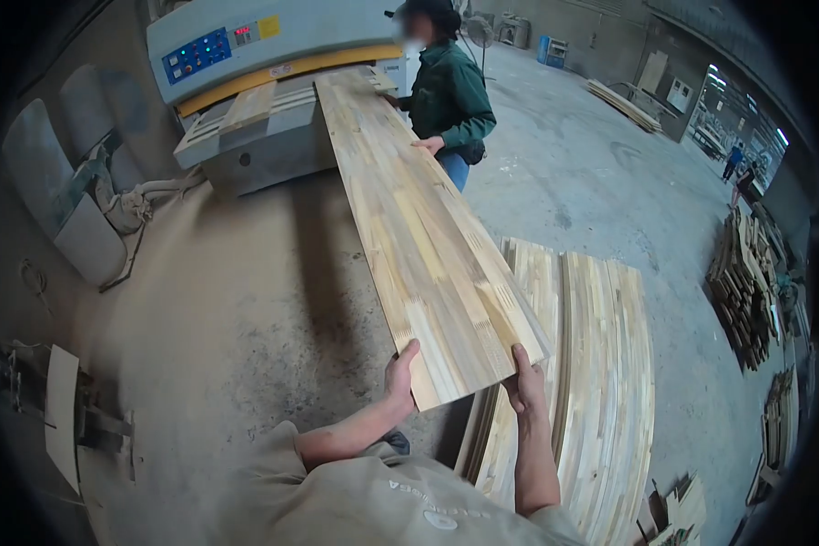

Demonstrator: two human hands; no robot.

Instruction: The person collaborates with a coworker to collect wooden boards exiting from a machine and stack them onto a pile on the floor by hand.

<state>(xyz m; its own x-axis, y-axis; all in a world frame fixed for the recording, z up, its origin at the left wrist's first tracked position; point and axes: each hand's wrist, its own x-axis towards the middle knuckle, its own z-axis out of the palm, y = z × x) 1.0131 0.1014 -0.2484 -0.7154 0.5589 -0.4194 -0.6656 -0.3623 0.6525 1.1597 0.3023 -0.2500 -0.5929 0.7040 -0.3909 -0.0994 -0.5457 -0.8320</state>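
A long, finger-jointed wooden panel (428, 246) stretches away from me toward the machine. My left hand (399, 375) grips its near left corner, thumb on top. At the near right corner my right hand (525, 384) holds it the same way, fingers hidden underneath. Farther along, a co-worker in a green jacket (450, 91) has a hand (429, 145) on the panel's right edge. The far end lies over the machine's outfeed bed.
A wide sanding-type machine (273, 55) with a blue control panel (197, 56) stands ahead, another panel (248, 105) on its bed. Stacked wooden panels (605, 364) lie to my right. Scrap wood piles (746, 282) line the far right. Hoses (146, 200) hang at left.
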